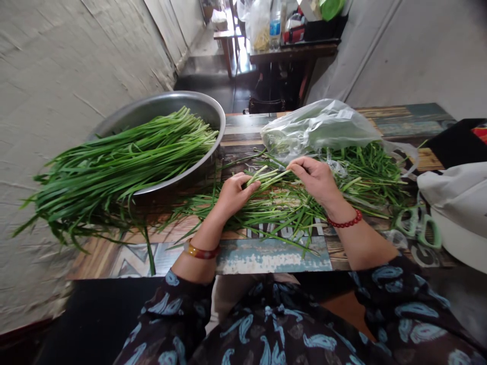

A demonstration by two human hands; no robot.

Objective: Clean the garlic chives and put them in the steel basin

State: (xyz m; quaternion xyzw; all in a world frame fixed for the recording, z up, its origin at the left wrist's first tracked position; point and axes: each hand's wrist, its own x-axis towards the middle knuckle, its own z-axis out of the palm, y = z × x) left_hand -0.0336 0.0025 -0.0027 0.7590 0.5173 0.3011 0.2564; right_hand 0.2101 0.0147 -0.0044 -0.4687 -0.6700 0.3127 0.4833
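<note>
My left hand (238, 193) is closed around a small bunch of garlic chives (268, 178), whose pale stem ends point right. With thumb and fingers pinched, my right hand (314, 177) grips the tip of one of those stems. Loose chives and trimmings (274, 213) lie spread on the table beneath both hands. A large metal basin (218, 114) on the left holds a thick heap of long chives (140, 147), their leaves hanging over its near rim. Beyond my right hand lies a clear plastic bag (323, 124) with more greens at its mouth.
The patterned wood table (274, 256) ends just in front of my body. Scissors with pale green handles (418, 225) lie at right, beside a white cap (460, 213). Behind stands another table (292, 52) with a water bottle (274, 28) and bags. A wall (76, 66) borders the left.
</note>
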